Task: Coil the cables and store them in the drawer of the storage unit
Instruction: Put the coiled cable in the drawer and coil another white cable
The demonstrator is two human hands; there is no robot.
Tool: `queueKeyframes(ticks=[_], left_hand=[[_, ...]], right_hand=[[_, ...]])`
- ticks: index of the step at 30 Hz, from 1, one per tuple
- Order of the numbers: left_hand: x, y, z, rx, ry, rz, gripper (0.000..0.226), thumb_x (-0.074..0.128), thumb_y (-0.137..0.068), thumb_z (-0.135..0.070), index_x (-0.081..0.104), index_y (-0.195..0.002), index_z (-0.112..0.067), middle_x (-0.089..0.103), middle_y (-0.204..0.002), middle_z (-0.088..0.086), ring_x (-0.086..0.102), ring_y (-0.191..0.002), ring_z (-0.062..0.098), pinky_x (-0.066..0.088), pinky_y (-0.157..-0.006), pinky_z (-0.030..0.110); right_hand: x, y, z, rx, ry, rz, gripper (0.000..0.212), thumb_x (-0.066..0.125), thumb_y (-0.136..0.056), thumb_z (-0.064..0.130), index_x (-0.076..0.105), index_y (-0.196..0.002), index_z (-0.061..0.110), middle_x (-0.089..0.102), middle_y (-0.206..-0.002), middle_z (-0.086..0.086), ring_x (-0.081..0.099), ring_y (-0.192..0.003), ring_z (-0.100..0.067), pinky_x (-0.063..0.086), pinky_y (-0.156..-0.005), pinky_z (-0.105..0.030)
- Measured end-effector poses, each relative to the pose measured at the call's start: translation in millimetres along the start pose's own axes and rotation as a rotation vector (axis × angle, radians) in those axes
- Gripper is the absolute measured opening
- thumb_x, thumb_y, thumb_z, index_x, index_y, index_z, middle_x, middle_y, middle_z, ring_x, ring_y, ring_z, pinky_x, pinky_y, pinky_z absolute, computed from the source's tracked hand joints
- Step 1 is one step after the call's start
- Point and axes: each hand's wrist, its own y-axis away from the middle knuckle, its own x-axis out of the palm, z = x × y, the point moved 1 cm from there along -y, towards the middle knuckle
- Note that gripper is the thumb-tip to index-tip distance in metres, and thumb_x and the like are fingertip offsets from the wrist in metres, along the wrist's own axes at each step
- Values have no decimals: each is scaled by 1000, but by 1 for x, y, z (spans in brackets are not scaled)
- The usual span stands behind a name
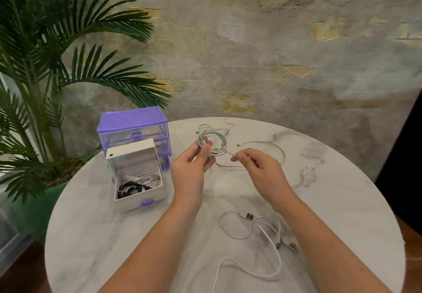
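Above the middle of the round white marble counter (pixel 137 235), the left hand (pixel 190 167) grips a coiled white cable (pixel 213 142) while the right hand (pixel 258 167) pinches its loose end. At the counter's left edge stands a purple plastic storage unit (pixel 133 128), its white drawer (pixel 139 178) pulled out, holding cables. A loose white USB cable (pixel 249 242) lies near the front edge.

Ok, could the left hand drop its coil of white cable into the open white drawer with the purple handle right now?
Probably yes. The left hand grips the coiled white cable beside the open white drawer, with nothing between them. But the right hand pinches the coil's loose end, so that needs tucking or releasing first.
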Motion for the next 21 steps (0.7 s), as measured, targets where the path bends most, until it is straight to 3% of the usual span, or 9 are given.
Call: queueKeyframes(ticks=[2,6,13,15,18,21], left_hand=[[-2,-2,-2,-21,28,-21,27,64,-89,-6,67,-116,-8,73,-97,2,66,-79,8,59,-73,23],[-11,-12,-10,-76,124,-60,29,61,-91,-4,64,-119,-2,72,-94,1,67,-79,12,59,-72,23],[-13,-11,-5,-67,70,-49,26,62,-91,-6,65,-117,-7,70,-94,0,66,-81,12,59,-74,22],[-9,-8,1,-49,31,-37,25,64,-90,-8,66,-115,-8,69,-95,2,67,-78,8,58,-74,21],[-2,-1,8,-57,-5,-2,23,67,-89,-10,67,-112,-7,70,-99,7,70,-80,10,57,-74,21],[3,4,14,-74,-40,56,22,69,-88,-12,68,-109,-7,70,-107,12,70,-87,16,57,-77,25]], right_hand=[[-3,0,-4,5,95,7,23,52,-96,44,68,-81,37,64,-70,9,54,-69,-7,45,-71,-36],[-14,-1,-10,49,211,27,27,50,-96,45,67,-77,36,49,-52,15,45,-56,-6,37,-60,-33],[-16,1,-12,119,238,125,23,48,-97,39,64,-81,35,64,-65,13,51,-60,-7,42,-63,-32],[-10,2,-12,123,108,150,20,47,-95,27,64,-91,37,67,-69,10,48,-58,-6,43,-63,-31],[-1,1,-6,158,-162,150,35,43,-91,13,65,-106,35,57,-63,8,45,-56,-5,39,-60,-25],[3,0,-3,173,-265,112,18,52,-96,30,67,-106,32,52,-64,13,47,-59,-2,37,-61,-20]])
